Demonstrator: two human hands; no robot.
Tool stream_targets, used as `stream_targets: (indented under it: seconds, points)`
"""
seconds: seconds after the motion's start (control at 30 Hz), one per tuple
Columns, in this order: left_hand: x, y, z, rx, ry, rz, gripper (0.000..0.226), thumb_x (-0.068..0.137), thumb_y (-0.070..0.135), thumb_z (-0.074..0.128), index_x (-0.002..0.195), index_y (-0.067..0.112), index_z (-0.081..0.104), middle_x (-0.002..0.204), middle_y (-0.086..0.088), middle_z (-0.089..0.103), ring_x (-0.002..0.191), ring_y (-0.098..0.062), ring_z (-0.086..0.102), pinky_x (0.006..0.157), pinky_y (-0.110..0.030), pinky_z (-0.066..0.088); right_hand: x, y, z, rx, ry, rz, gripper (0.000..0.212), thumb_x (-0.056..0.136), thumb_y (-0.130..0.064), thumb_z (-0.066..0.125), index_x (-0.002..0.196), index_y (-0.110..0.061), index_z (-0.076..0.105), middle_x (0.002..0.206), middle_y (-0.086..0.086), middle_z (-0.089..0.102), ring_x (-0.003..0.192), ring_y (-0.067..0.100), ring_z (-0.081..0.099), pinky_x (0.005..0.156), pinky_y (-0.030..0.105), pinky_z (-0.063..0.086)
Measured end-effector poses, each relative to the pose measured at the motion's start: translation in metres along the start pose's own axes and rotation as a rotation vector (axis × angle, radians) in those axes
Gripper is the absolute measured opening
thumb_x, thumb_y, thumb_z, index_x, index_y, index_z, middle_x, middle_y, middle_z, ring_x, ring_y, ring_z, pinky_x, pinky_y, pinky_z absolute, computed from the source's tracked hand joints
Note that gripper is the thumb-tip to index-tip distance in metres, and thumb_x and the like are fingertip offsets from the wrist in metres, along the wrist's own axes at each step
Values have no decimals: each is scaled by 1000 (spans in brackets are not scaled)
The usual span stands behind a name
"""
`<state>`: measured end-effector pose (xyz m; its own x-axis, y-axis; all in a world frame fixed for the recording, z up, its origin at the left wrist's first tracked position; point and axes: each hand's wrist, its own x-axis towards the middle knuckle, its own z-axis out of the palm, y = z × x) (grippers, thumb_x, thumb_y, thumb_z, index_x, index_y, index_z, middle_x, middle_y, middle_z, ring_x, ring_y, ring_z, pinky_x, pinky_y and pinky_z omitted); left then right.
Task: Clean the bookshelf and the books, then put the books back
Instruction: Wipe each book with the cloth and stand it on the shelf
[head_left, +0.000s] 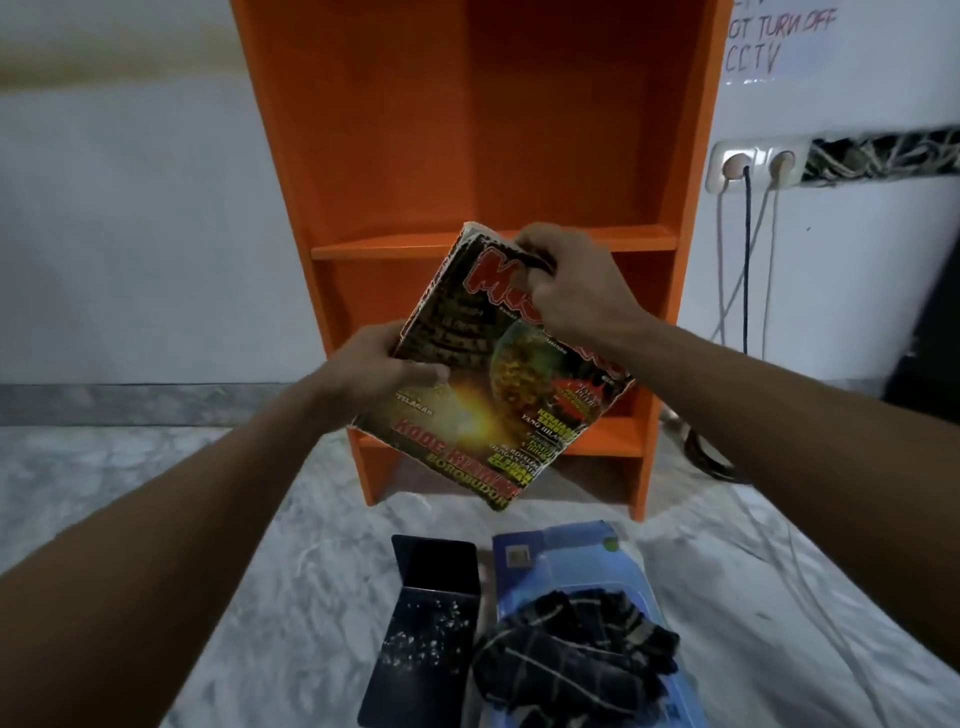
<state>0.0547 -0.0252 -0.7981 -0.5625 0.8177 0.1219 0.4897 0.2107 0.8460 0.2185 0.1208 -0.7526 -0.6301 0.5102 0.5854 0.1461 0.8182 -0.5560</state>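
**Figure: the magazine in hand.** The magazine was held tilted in mid-air, just in front of the orange bookshelf, with its cover turned toward the camera. Its left edge was clamped by the left hand, thumb laid on the cover. Its far top edge was gripped by the curled fingers of the right hand. A dark checked cloth lay on a blue book on the near floor, right of a dark flat item flecked with white. The step was judged to be the cleaning of this magazine. The worn corners should be supported, the cover wiped from the spine outward, and dust shed away from the shelves.
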Motion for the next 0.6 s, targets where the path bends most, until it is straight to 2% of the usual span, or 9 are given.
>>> stream_targets:
  seconds: [0.13,0.2,0.27,0.33,0.4,0.43,0.5,0.53,0.6]
  points:
    - [2,-5,3,-80,273,102,13,95,14,61,102,15,72,96,-1,74,91,-22,69,82,-39,55,16,-15,10,-23,127,-89,21,91,-20,67,111,-15,66,105,-2,69,93,13,63,87,39,55]
    - [1,-9,-3,-146,367,103,12,96,14,60,99,16,71,92,0,72,88,-21,69,75,-34,54,23,-12,15,-140,322,-97,41,87,-30,72,124,-17,61,115,-1,66,105,16,58,97,33,47]
    - [2,-14,-12,-275,420,72,11,95,12,60,95,17,70,93,-5,72,89,-26,70,76,-38,57,23,-3,19,-151,396,4,70,81,-37,77,140,-19,45,134,3,54,123,22,49,104,33,37]
    - [3,-17,-23,-396,448,59,11,94,10,61,93,15,70,97,-10,73,92,-31,70,80,-45,58,20,11,24,220,269,271,97,74,-40,83,150,-18,27,149,10,40,135,28,41,111,45,35]
    - [5,-20,-35,-480,474,54,11,95,8,60,98,12,70,99,-11,73,91,-31,70,76,-42,59,11,17,37,636,2,523,113,59,-49,89,150,-16,30,149,11,44,133,31,44,110,56,34]
    - [6,-21,-40,-512,483,53,12,96,8,59,101,11,70,99,-10,73,89,-29,71,72,-38,59,10,22,45,719,-127,574,108,52,-51,92,142,-16,43,140,8,56,127,30,52,108,58,36]
    - [10,-20,-50,-529,484,51,14,96,10,58,104,11,70,99,-8,74,87,-24,72,69,-33,58,13,25,61,716,-267,574,67,65,-34,89,122,-14,62,117,6,71,110,28,65,102,57,44]
    - [14,-19,-56,-524,480,45,14,97,11,58,103,12,70,99,-8,74,88,-24,72,70,-34,58,18,25,69,676,-283,563,48,74,-25,84,116,-12,65,111,7,73,106,29,67,100,56,47]
    - [24,-15,-70,-513,457,21,13,98,13,57,100,14,69,98,-10,74,89,-27,72,74,-40,59,32,16,80,597,-244,541,38,80,-24,78,113,-10,65,109,8,72,105,30,67,98,56,48]
